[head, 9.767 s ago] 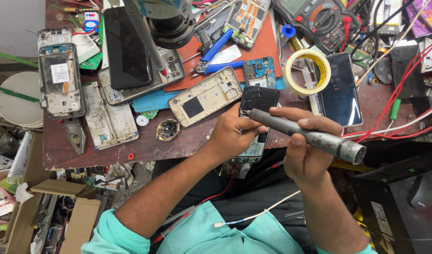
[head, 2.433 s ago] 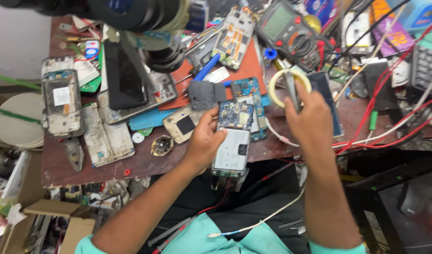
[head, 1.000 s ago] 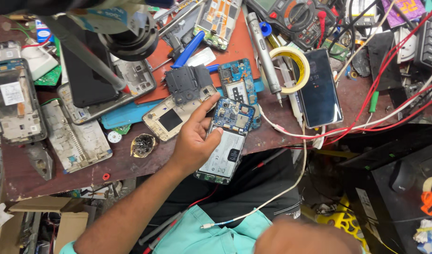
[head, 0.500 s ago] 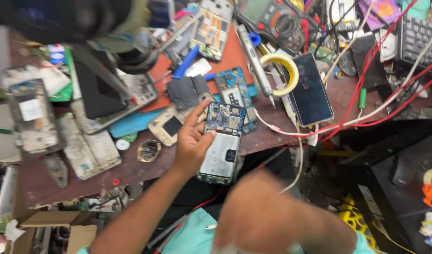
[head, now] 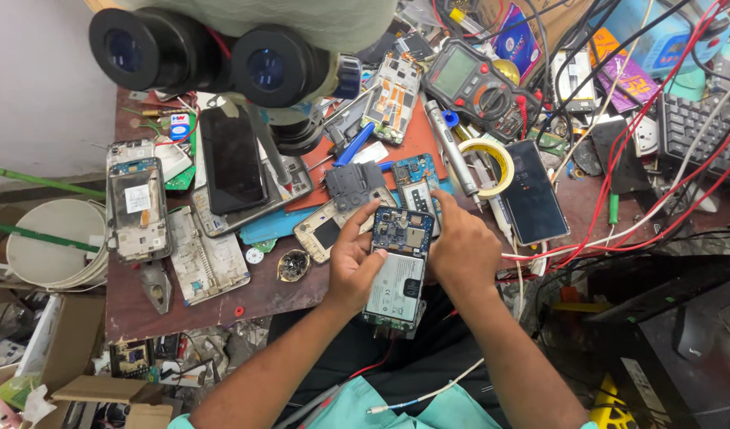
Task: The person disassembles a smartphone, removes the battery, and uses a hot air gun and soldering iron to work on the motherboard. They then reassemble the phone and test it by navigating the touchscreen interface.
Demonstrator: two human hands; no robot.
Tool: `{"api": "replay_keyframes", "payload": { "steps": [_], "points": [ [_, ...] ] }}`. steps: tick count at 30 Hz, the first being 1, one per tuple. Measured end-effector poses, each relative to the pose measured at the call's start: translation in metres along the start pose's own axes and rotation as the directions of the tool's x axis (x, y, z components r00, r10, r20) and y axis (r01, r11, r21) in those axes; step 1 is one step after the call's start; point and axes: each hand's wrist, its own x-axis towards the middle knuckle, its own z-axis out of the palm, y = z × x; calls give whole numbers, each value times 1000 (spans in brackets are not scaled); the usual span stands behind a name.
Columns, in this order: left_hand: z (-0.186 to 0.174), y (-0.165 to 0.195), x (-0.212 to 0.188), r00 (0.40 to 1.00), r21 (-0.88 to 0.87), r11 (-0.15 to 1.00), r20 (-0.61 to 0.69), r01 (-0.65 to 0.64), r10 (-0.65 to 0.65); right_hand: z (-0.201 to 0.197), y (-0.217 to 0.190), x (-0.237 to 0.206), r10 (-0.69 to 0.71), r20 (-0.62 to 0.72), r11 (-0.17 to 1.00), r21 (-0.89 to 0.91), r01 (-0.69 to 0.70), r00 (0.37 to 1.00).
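Opened smartphone with bare blue circuit board and white battery [head: 398, 274] is held over the near edge of the dark red workbench [head: 142, 310], just above the lap. Left hand [head: 351, 266] is closed round its left edge, thumb laid on the board's upper corner. Right hand [head: 462, 253] cups the right edge, fingers curled in at the top of the board; it holds nothing else.

Judgement: light and stiff, but fragile. The exposed board and connectors should not be pressed, so grip is best kept on the frame edges, as both hands now do.

Just beyond: a gold back cover with camera cutout [head: 323, 232], then a second blue circuit board [head: 416, 176]. Further right, a roll of yellow tape [head: 487, 167] and a dark-screened phone [head: 533, 192]. Farthest: black twin microscope eyepieces [head: 214, 59].

Versus 0.5 s ago: the right hand, then a blur low in view, is now on the phone. Left-hand grip unchanged.
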Motion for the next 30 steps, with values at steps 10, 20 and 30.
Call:
{"api": "replay_keyframes", "payload": {
  "steps": [10,20,30],
  "points": [
    [1,-5,2,999,-30,999,-34,-14,13,-38,20,21,61,-71,898,440,-24,996],
    [-7,-20,14,994,290,951,-19,110,-109,7,-41,186,-21,-46,993,116,26,999],
    [-11,-14,12,913,630,695,-56,346,-404,-12,-23,255,355,381,-220,922,-320,854]
  ]
}}
